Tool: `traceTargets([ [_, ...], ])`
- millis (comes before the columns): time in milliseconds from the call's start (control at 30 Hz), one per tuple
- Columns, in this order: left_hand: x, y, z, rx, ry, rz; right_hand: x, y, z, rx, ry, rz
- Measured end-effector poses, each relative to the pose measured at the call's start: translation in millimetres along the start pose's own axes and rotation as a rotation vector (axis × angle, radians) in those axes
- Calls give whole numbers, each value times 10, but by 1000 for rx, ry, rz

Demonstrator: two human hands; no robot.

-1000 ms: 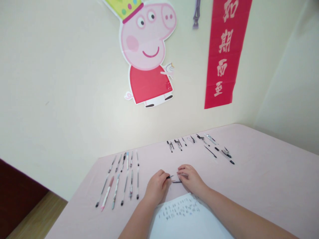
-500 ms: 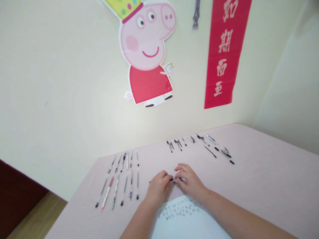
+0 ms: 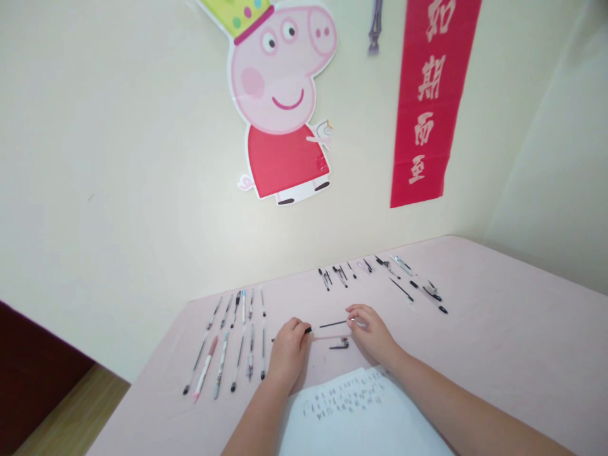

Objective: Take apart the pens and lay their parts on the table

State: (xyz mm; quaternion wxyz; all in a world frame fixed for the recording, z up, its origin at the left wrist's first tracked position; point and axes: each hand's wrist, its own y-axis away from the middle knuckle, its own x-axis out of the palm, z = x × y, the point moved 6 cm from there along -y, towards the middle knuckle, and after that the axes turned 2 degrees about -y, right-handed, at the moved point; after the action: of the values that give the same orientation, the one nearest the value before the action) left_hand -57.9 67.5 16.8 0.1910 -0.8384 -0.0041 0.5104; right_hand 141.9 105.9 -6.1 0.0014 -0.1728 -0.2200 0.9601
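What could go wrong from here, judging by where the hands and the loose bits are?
The thin dark stick is held near one end by the right grip, so it might tilt or slip.

Small loose pieces lie between that and the left grip, which holds a dark pen part; either could knock them away.

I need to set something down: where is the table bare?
Widest: the table right of the right forearm. Smaller: between the pen rows and the far pen parts. Crowded: those groups, and between left hand and right hand, where small pieces lie.
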Motion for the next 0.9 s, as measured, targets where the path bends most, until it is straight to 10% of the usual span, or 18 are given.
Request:
traceTargets([
  [300, -58, 10, 91, -102, 24, -76, -93, -58, -176, 101, 25, -57],
  [900, 308, 104, -513, 271, 2, 232, 86, 23, -89, -54, 296, 131],
])
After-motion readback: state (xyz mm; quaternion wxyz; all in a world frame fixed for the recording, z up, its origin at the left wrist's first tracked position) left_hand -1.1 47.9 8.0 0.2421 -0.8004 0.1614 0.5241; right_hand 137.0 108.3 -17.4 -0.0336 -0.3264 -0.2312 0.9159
